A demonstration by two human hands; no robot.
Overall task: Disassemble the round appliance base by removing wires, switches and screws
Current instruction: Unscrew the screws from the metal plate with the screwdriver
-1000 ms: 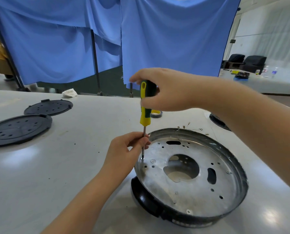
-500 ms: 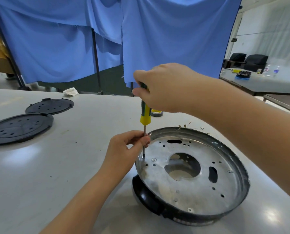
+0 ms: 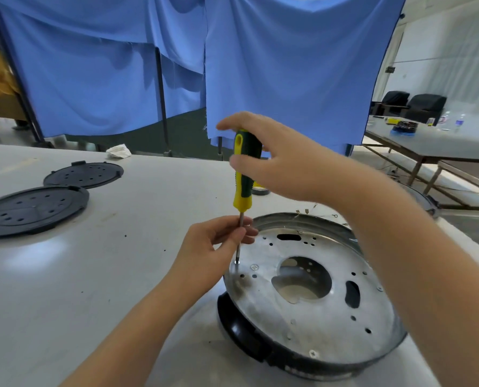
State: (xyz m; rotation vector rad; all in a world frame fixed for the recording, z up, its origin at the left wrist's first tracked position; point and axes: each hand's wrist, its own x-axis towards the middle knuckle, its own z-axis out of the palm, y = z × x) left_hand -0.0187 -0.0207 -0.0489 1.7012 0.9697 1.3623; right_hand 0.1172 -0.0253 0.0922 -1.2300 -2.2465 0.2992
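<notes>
Head | right hand (image 3: 277,160) fingers grip screwdriver (image 3: 242,177) handle | left hand (image 3: 213,247) fingers pinch shaft

The right hand (image 3: 283,160) hides part of the screwdriver (image 3: 242,188) handle; its forearm covers the appliance base (image 3: 310,297) far rim. Beyond it, tiny metal bits (image 3: 302,211) are unidentifiable. Both forearms are cut off.
</notes>
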